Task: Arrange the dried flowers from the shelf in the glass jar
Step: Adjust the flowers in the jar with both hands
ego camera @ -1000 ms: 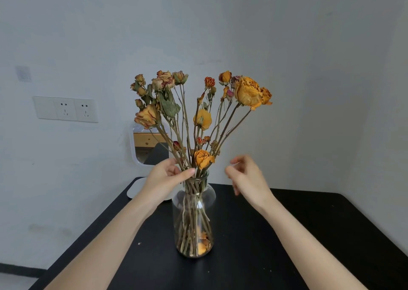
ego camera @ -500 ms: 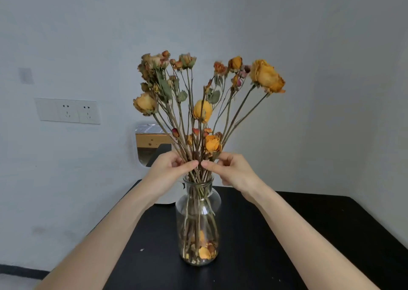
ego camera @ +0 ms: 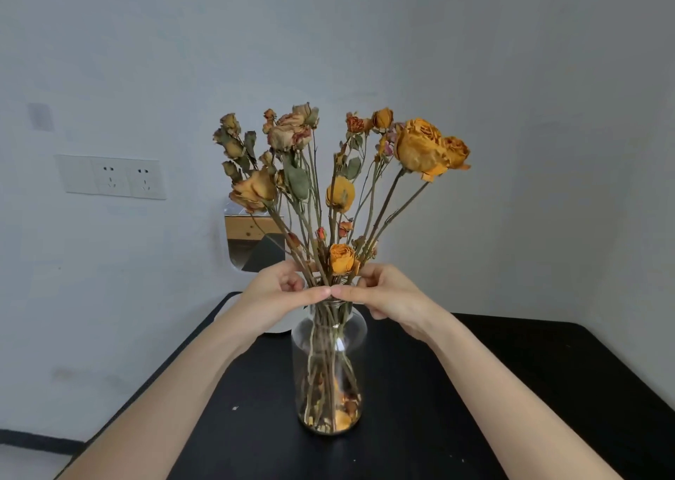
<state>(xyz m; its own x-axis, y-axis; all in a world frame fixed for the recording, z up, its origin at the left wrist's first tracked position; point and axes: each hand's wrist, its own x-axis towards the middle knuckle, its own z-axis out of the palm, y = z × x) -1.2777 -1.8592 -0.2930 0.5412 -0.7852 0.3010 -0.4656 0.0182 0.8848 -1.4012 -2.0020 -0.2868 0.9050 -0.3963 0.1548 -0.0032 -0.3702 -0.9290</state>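
Black table [ego camera: 548, 388], bearing the whole arrangement. Dried flowers [ego camera: 339, 194]: stems down in the glass jar [ego camera: 328, 362], long axis near vertical, heads fanning up and outward. Jar: upright on the table, stem ends and fallen petals at its base. Left hand [ego camera: 274, 293] and right hand [ego camera: 387, 297] curl round the stem bundle just above the jar mouth, thumb tips meeting in front. Judged light, stiff, brittle: take the bare stems low, never the fragile heads
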